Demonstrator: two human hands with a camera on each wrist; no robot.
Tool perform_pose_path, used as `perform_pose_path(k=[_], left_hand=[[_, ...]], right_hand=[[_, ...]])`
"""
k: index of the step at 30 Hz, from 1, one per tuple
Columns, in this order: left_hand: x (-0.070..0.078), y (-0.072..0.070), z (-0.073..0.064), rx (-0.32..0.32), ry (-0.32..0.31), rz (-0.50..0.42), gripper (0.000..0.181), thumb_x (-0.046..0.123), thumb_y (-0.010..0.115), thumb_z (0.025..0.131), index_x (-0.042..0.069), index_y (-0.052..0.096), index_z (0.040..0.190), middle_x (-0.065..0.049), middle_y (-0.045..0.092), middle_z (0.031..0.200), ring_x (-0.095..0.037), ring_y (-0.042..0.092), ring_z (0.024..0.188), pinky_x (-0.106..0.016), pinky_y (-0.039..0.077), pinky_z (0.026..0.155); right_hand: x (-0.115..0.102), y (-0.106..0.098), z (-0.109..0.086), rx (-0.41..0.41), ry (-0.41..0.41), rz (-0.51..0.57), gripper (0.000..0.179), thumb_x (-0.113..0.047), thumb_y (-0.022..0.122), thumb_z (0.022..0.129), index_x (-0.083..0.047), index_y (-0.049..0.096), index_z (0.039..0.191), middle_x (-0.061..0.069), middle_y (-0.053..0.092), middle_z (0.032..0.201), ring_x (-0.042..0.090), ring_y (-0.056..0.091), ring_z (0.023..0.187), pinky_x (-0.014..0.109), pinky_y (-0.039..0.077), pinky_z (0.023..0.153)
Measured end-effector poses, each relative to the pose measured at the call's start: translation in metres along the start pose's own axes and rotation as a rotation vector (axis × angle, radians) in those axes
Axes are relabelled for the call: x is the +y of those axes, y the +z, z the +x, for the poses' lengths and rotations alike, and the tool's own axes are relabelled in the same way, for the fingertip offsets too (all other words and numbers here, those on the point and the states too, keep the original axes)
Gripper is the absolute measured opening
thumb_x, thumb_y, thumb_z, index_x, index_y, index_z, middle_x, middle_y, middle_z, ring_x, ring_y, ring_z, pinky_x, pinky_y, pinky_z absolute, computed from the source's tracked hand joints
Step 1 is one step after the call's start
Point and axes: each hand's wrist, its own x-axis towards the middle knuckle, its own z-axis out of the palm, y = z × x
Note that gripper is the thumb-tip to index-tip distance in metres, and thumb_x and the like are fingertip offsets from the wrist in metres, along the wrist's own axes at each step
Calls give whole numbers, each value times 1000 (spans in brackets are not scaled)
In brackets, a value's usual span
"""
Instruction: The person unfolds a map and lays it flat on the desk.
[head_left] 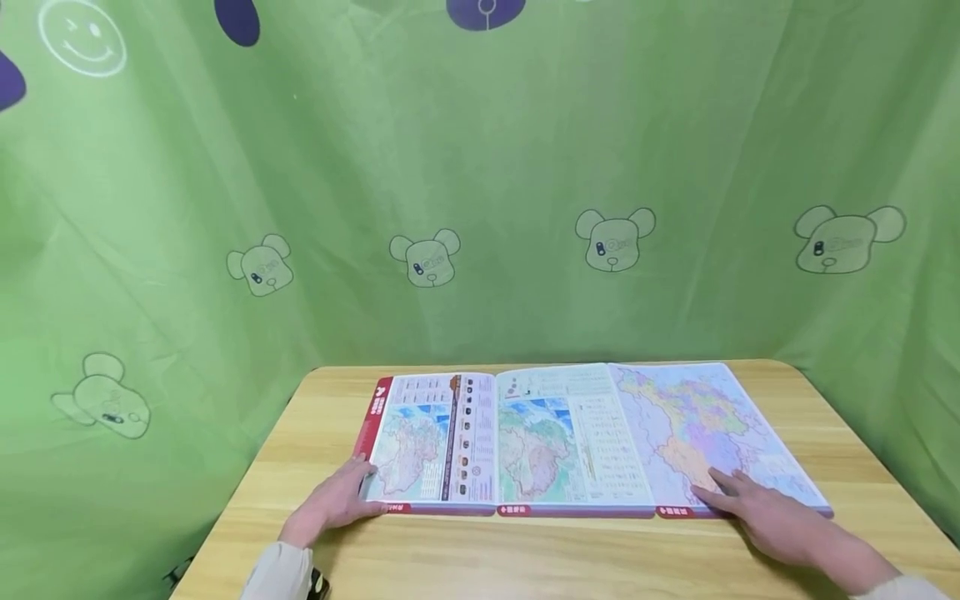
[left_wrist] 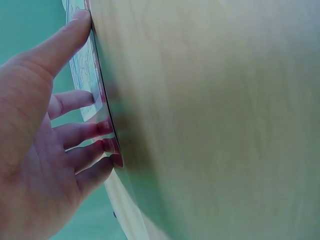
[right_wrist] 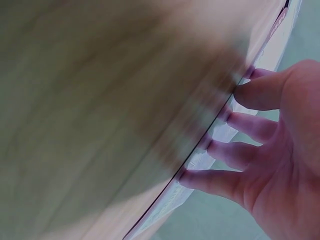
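Note:
A wide map in three side-by-side panels lies flat on the wooden table. Its left panel [head_left: 405, 454] has a red strip along the left side and a column of small pictures. On the middle panel [head_left: 536, 454] there is a green and pink relief map, while the right panel [head_left: 701, 408] carries a multicoloured one. My left hand [head_left: 341, 500] touches the near left corner, thumb at the front edge and fingers [left_wrist: 75, 102] spread on the red strip. Over the near part of the right panel, my right hand [head_left: 772, 517] rests with fingers [right_wrist: 245, 127] spread and fingertips on the surface.
The light wooden table [head_left: 420, 558] has rounded far corners. Behind it and at both sides hangs a green curtain [head_left: 495, 150] printed with bear heads. A small dark object [head_left: 318, 583] shows beside the left sleeve.

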Motion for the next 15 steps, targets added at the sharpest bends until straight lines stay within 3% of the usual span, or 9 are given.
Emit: perform_pose_path(k=[15], left_hand=[[2,0,-1,7,2,-21,72,47,78,73,0,56,123,-27,40,140,-41,35,131,-51,33,106]], right_hand=[[1,-1,0,-29,2,-4,39,-6,61,88,-20,63,125,21,53,131,49,51,112,60,47,84]])
